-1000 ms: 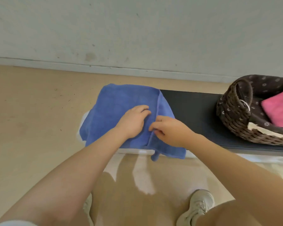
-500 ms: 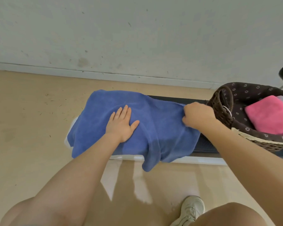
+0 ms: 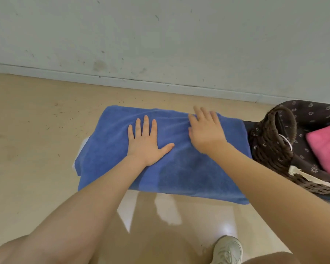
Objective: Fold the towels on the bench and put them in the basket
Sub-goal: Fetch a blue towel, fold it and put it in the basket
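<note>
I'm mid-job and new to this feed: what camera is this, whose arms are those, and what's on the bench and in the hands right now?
There is no machine here. A person wears one wide-angle camera on the head, looking forward and down, so the two bare arms reaching in from the bottom are that person's own. The left hand lies flat, fingers straight, on a blue towel spread over the bench, which is nearly hidden under it. The right hand rests open on the towel's far right part, a little blurred. Neither hand grips anything. To the right stands a dark wicker basket with a flowered lining; a pink towel already lies inside it. Below are the floor and one shoe.
</note>
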The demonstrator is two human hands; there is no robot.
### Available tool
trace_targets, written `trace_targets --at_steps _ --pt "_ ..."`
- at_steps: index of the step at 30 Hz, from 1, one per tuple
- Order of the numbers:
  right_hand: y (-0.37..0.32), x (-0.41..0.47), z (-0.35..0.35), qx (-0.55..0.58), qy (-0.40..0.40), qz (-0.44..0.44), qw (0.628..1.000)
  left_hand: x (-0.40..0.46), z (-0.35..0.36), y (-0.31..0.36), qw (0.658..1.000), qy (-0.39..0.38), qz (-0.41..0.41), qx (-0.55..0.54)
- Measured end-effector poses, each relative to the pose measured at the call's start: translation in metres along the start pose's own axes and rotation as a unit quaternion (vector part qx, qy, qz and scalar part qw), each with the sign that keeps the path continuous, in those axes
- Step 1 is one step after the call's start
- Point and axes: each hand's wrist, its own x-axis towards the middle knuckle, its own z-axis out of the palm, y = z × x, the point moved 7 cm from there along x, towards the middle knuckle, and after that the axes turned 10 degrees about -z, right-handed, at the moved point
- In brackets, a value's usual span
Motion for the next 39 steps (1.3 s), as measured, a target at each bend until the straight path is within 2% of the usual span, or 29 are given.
trace_targets --at_steps 2,4,7,10,12,15,19,21,23,29,34,39 --pt "-0.037 -0.01 0.016 0.085 -0.017 -0.081 0.993 -0.001 -0.006 -0.006 0.999 0.011 0.01 -0.029" --pt "-0.045 -0.022 0.037 0.092 -0.063 -0.089 0.99 -0.007 -0.009 -0.019 0.998 0.029 0.009 -0.046" --pt "-0.018 -0.039 0.05 0.096 -0.077 0.017 0.992 -0.022 -0.007 -0.048 0.998 0.045 -0.023 -0.048" --pt "0.001 -0.051 0.046 0.099 -0.103 0.141 0.98 -0.039 -0.002 -0.076 0.995 0.045 -0.06 -0.064" --pt "-0.013 -0.049 0.032 0.091 -0.086 0.15 0.981 -0.051 -0.003 -0.095 0.991 0.057 -0.077 -0.094" --pt "-0.071 -0.038 0.007 0.095 -0.02 0.048 0.994 -0.066 -0.003 -0.129 0.967 0.067 -0.121 -0.215" --pt "-0.159 -0.027 -0.006 0.121 -0.003 -0.089 0.989 -0.084 0.012 -0.192 0.862 0.05 -0.225 -0.452" --pt "-0.192 -0.022 -0.008 0.128 0.0 -0.132 0.983 -0.092 0.025 -0.213 0.828 0.018 -0.263 -0.495" --pt "-0.217 -0.015 -0.008 0.127 -0.002 -0.168 0.978 -0.094 0.035 -0.229 0.813 -0.01 -0.282 -0.509" --pt "-0.275 0.034 -0.009 0.051 0.003 -0.265 0.963 -0.072 0.06 -0.249 0.787 -0.058 -0.278 -0.548" --pt "-0.301 0.088 0.006 -0.008 -0.037 -0.287 0.957 -0.038 0.07 -0.256 0.782 -0.028 -0.277 -0.557" --pt "-0.314 0.117 0.023 -0.008 -0.119 -0.302 0.946 -0.016 0.087 -0.266 0.81 -0.045 -0.298 -0.502"
